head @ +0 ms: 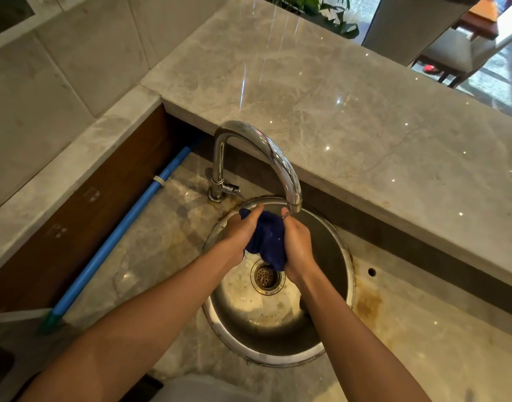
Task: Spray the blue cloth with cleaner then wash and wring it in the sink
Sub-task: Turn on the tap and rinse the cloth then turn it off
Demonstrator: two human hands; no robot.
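Note:
A dark blue cloth is bunched up between both my hands, above the round steel sink. My left hand grips its left side and my right hand grips its right side. The chrome tap curves over the sink, its spout ending just above my right hand, where a thin run of water shows. Below the cloth lies the drain. No spray bottle is in view.
A raised marble ledge runs behind the sink. A blue pole lies along the wooden wall at left. The counter right of the sink is stained, with a small hole. A chair stands at far top right.

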